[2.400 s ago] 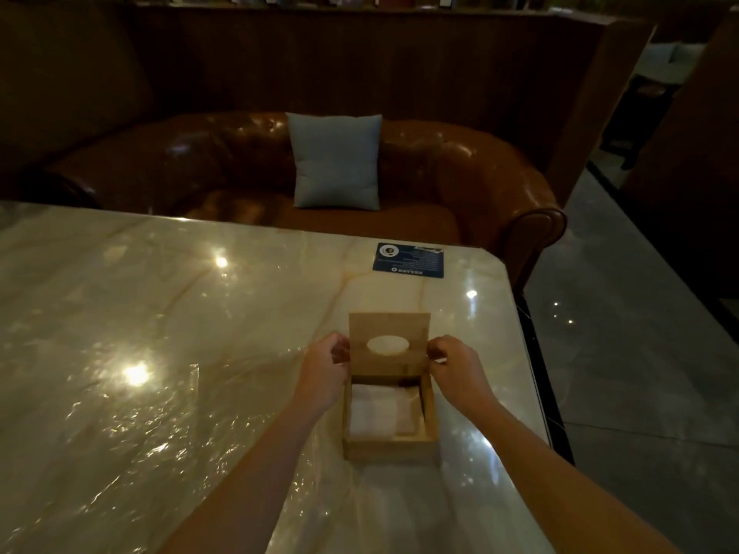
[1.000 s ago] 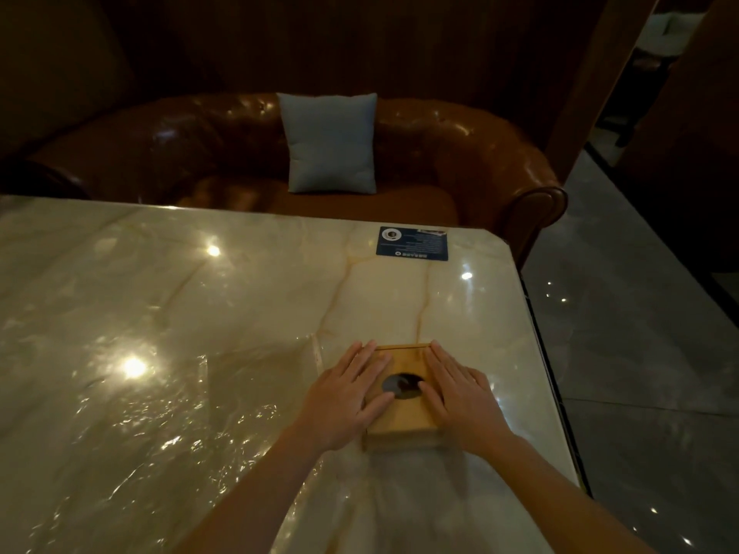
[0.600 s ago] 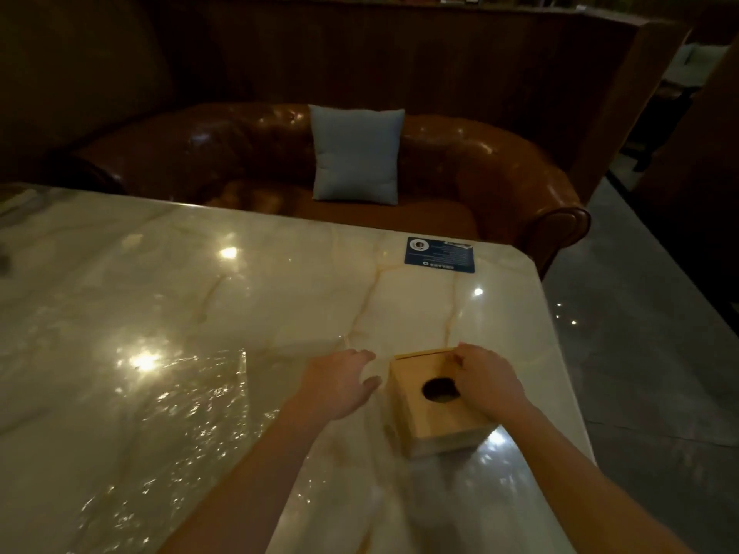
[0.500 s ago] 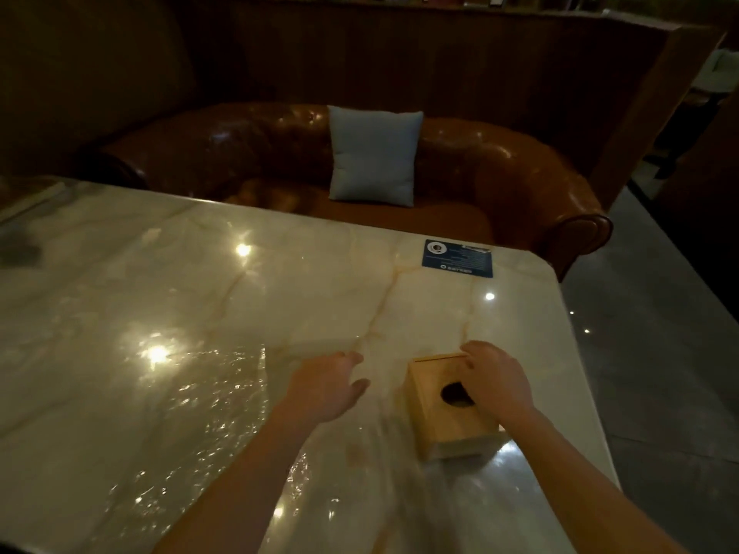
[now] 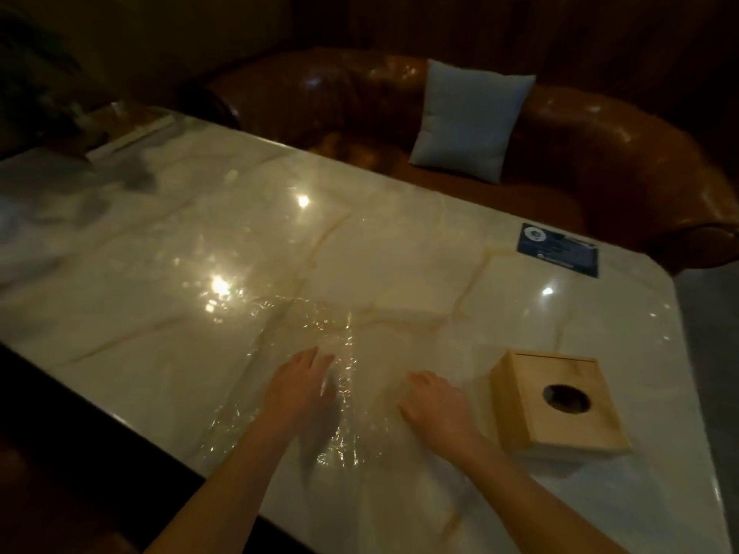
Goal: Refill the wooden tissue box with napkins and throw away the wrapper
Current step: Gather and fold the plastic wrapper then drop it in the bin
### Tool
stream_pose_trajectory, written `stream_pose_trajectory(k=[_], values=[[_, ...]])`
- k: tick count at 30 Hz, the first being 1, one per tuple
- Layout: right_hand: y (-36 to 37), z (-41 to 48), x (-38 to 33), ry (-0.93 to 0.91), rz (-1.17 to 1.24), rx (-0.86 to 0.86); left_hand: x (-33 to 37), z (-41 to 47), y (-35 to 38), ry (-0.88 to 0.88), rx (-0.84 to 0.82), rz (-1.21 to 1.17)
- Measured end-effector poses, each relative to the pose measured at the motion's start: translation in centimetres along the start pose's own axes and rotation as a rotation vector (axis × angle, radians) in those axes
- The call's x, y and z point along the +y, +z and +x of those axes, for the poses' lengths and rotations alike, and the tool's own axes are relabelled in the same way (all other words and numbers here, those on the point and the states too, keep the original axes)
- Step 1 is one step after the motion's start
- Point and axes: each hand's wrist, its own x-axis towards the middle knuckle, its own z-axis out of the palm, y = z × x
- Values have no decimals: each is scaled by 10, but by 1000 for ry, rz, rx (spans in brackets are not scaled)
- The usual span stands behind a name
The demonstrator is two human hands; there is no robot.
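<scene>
The wooden tissue box stands closed on the marble table near its right edge, its round hole dark on top. A clear, crinkled plastic wrapper lies flat on the table left of the box, glinting in the light. My left hand rests palm down on the wrapper, fingers spread. My right hand lies on the wrapper's right part, a short way left of the box and apart from it, fingers loosely curled. No napkins show through the hole.
A dark blue card lies near the table's far right corner. Behind the table stands a brown leather sofa with a pale cushion. The table's near edge runs diagonally at my left forearm. Blurred items sit at the far left.
The lid was lowered and pressed shut with both hands. My right hand has left the box and both hands have moved left onto the wrapper. The view has swung left.
</scene>
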Motion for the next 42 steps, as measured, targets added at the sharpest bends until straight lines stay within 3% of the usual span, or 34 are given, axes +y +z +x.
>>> stream_pose_trajectory(k=[3, 8, 12, 14, 20, 25, 36, 42], values=[[16, 3, -2, -13, -45, -65, -12, -14, 9, 27, -22, 35], [20, 22, 4, -3, -100, -23, -6, -39, 18, 45, -87, 150], [15, 41, 4, 10, -106, -26, 20, -56, 16, 206, -59, 330], [10, 51, 3, -10, -111, -44, 31, -64, 22, 322, -120, 273], [2, 68, 1, -121, -213, -134, 48, -70, 40, 482, -92, 231], [-5, 69, 0, -95, -175, -142, 59, -69, 38, 446, -87, 192], [1, 30, 32, 571, 474, 106, 68, -65, 43, 414, -23, 159], [5, 28, 43, 693, 939, 148, 71, -64, 46, 456, 25, 198]])
